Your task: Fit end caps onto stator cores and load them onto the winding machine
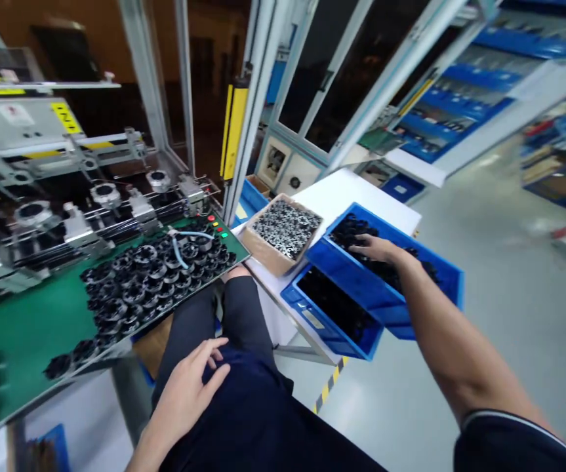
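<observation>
My right hand [376, 249] reaches over the rim of a tilted blue plastic bin [356, 275] and lies on the black parts [356, 233] heaped inside. Whether it grips anything is hidden. Below that bin sits a second blue bin [312, 311], holding more black parts [334, 305]. My left hand [187, 393] rests with its fingers apart on the dark cloth over my lap, far from the bins. To the left, many round black parts [149, 282] stand in rows on a green work mat [27, 334]. A cardboard box [263, 252] holds silvery, star-shaped metal parts [286, 228].
An assembly machine [105, 196] with round fixtures stands behind the green mat, beside a yellow light curtain [233, 131]. The bins and box rest on a white table [342, 193]. Blue-shelved racks [460, 98] line the far side of a grey floor [499, 314].
</observation>
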Action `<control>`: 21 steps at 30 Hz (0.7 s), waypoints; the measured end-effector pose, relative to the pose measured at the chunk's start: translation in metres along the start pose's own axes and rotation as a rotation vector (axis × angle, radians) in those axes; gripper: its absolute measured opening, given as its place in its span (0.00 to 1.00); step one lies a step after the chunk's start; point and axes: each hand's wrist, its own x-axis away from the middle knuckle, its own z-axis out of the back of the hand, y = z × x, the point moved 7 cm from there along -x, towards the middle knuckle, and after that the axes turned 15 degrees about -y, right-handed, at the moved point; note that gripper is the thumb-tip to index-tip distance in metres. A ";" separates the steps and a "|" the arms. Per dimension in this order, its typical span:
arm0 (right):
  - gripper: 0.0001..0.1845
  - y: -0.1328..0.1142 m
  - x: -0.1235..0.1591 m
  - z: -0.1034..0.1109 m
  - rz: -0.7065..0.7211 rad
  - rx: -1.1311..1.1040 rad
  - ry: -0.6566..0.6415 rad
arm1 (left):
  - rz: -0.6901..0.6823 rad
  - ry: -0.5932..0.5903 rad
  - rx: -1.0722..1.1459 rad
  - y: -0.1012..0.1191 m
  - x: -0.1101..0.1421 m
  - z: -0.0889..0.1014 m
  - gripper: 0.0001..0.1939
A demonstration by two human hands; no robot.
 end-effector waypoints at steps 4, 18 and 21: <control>0.35 0.016 -0.012 -0.030 -0.027 -0.105 -0.122 | -0.029 -0.241 -0.022 0.039 -0.036 -0.006 0.24; 0.30 0.021 -0.048 -0.039 0.436 -0.475 -0.166 | -0.277 -0.324 -0.516 0.203 -0.410 0.019 0.32; 0.26 0.016 -0.046 -0.039 0.500 -0.480 -0.182 | -0.218 -0.294 -0.627 0.221 -0.516 0.005 0.35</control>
